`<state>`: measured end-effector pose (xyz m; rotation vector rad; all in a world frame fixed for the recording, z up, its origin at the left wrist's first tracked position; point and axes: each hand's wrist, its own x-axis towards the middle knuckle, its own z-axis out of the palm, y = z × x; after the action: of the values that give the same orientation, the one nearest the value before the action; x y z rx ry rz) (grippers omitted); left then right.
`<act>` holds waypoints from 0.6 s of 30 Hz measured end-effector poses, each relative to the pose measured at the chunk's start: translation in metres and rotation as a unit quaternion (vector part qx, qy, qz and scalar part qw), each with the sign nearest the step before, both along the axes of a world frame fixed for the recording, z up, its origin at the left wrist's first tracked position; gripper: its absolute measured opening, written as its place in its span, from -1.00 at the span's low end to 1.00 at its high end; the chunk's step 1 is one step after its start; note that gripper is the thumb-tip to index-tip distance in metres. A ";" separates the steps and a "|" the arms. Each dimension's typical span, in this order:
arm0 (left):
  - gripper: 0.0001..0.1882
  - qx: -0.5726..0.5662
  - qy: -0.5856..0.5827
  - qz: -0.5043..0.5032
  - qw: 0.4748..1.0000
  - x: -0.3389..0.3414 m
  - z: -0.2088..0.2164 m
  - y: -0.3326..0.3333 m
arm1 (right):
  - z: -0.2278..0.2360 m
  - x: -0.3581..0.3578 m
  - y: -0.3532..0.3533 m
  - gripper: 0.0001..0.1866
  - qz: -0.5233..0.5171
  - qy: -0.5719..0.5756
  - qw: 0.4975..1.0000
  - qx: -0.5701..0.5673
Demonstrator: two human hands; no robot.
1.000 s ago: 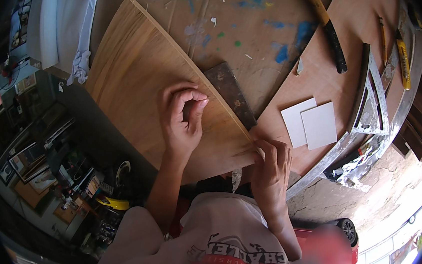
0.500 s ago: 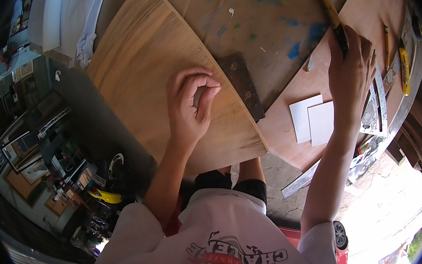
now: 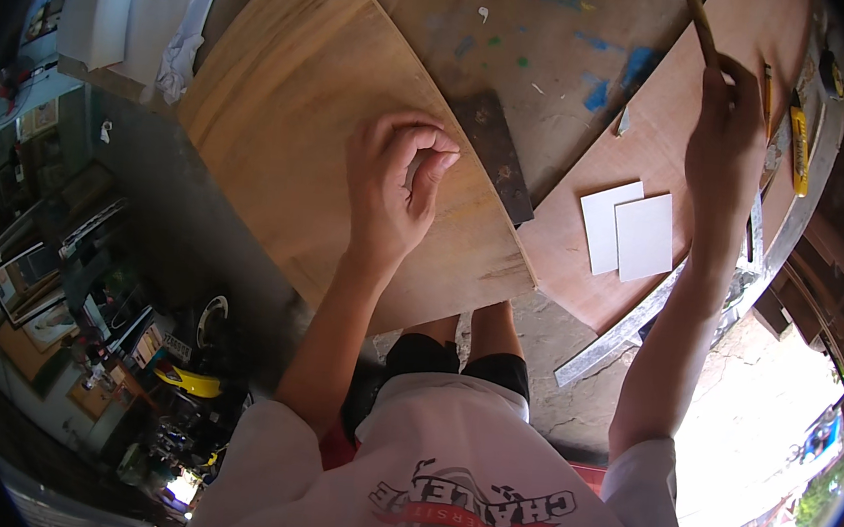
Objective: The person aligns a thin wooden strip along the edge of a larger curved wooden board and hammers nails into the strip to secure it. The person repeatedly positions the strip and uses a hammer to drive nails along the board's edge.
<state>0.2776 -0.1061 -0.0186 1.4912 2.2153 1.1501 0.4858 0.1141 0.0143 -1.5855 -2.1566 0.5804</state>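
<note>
Gripping the tool (image 3: 701, 25), my right hand (image 3: 730, 125) had its fingers clamped around the handle, to the right of the board (image 3: 284, 121) and well apart from it. My left hand (image 3: 394, 186) hovered above the board, near its right edge, thumb and fingertips together; whether they pinched anything thin, I couldn't tell.

Doing this well, I judged, meant a full wrap on the handle, clear of the pencil (image 3: 767, 93) just beside my knuckles, with the left fingers steady and the board undisturbed.

The board lay on the counter (image 3: 500, 55), slanting away from me, its near end jutting out above my legs. It looked flat and tan, with darker grain streaks toward the far left and smaller ones by the near right corner. A dark bar (image 3: 497, 155) sat at its right edge.
</note>
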 end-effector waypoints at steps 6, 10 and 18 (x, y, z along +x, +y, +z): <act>-0.89 0.012 0.014 0.004 1.000 -0.001 0.000 0.000 | 0.030 0.023 -0.075 -0.63 -0.029 0.158 0.978 -0.131; -0.88 0.015 0.014 0.004 1.000 -0.001 -0.001 -0.001 | 0.041 0.032 -0.122 -0.64 -0.045 0.193 0.949 -0.244; -0.85 0.026 0.035 -0.003 0.999 -0.001 -0.003 -0.001 | 0.056 0.040 -0.162 -0.77 -0.002 0.197 0.929 -0.313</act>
<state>0.2770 -0.1075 -0.0212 1.5815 2.2400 1.1795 0.5259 -0.0481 0.0703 -1.5722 -1.7451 1.5577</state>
